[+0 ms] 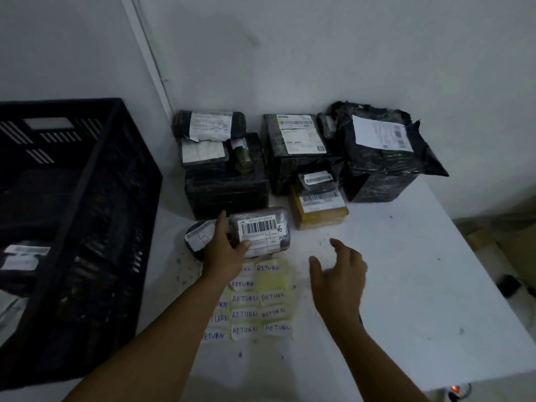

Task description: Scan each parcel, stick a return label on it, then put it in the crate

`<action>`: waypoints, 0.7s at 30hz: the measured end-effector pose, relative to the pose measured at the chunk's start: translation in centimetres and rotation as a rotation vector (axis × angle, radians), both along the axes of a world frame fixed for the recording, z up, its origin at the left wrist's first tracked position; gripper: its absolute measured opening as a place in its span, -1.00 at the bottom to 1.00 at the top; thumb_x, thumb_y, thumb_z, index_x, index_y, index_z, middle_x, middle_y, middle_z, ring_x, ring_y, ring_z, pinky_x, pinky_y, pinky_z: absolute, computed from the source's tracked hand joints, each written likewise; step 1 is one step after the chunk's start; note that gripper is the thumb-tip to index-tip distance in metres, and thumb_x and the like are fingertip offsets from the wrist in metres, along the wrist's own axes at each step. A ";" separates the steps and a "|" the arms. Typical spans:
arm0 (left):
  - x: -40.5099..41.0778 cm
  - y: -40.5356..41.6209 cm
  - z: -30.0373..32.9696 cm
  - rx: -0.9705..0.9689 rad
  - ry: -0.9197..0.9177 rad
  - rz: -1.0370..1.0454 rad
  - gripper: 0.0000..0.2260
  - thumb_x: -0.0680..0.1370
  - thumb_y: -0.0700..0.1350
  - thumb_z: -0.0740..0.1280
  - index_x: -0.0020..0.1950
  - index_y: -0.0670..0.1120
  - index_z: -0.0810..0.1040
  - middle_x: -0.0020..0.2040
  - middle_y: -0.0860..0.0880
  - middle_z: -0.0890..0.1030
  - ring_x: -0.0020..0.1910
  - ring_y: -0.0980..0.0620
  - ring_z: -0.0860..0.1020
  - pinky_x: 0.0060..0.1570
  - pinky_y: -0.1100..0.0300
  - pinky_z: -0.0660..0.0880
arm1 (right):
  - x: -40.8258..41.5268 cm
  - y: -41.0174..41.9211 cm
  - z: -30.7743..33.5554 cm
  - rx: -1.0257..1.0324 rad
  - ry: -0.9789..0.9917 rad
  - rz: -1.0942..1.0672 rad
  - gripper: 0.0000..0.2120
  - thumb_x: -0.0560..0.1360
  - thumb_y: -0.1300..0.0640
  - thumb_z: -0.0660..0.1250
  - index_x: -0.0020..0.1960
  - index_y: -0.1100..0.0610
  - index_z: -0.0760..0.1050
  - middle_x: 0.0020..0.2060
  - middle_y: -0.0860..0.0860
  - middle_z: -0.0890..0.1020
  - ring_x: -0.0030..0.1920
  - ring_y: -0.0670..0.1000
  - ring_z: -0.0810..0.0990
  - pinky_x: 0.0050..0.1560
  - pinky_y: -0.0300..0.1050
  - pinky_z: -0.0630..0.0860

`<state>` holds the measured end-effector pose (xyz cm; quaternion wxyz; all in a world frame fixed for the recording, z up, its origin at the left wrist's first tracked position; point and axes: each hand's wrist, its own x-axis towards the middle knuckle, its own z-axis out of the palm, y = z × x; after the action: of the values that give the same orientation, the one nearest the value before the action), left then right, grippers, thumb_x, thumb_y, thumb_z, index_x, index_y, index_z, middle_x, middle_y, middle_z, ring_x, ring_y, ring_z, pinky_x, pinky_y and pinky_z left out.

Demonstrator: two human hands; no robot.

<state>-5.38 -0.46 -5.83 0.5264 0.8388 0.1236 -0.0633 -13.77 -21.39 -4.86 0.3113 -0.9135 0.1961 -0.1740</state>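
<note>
My left hand (224,249) grips a small wrapped parcel (262,232) with a barcode label, its thumb on the label's lower left corner, just above a sheet of handwritten RETURN labels (261,300) on the white table (406,285). To the right of the sheet my right hand (338,281) hovers with relaxed fingers and holds nothing. The black slatted crate (72,227) stands at the left, with labelled parcels inside it (23,256). No scanner is in view.
Several more black-wrapped parcels (293,152) and a yellow one (319,210) are stacked against the back wall. A round dark parcel (198,236) lies partly behind my left hand. The table's right edge drops to the floor, where cardboard (493,242) lies.
</note>
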 end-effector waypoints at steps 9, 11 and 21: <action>-0.3 0.5 -0.2 0.085 -0.041 -0.136 -0.26 0.58 -0.11 0.39 0.60 0.20 0.01 0.39 -0.05 0.52 0.25 -0.08 0.54 0.19 0.07 0.53 | -3.0 -4.0 -3.3 0.147 0.623 -0.159 -0.32 0.45 -0.28 0.38 0.40 0.10 0.34 0.15 0.11 0.57 0.13 0.17 0.55 0.13 0.10 0.51; -0.3 0.7 -0.5 0.088 -0.038 -0.150 -0.27 0.58 -0.11 0.39 0.60 0.20 0.04 0.37 -0.05 0.53 0.23 -0.08 0.55 0.17 0.07 0.54 | -2.8 -4.1 -3.8 0.210 0.659 -0.160 -0.51 0.53 -0.20 0.29 0.30 0.10 0.43 -0.10 0.01 0.55 -0.12 0.06 0.54 -0.05 -0.03 0.50; 0.1 1.6 -1.1 0.151 -0.006 -0.214 -0.18 0.54 -0.12 0.44 0.58 0.25 -0.02 0.38 -0.02 0.53 0.28 -0.04 0.53 0.22 0.13 0.50 | -2.1 -0.6 -1.2 0.381 0.524 0.015 -0.84 0.46 0.04 0.41 -0.23 0.09 0.52 -0.42 -0.05 0.60 -0.41 -0.06 0.56 -0.36 -0.17 0.52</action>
<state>-5.27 1.16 -6.91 0.4525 0.8846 0.0361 -0.1073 -15.83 -21.97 -6.01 0.4170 -0.8538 0.2918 0.1092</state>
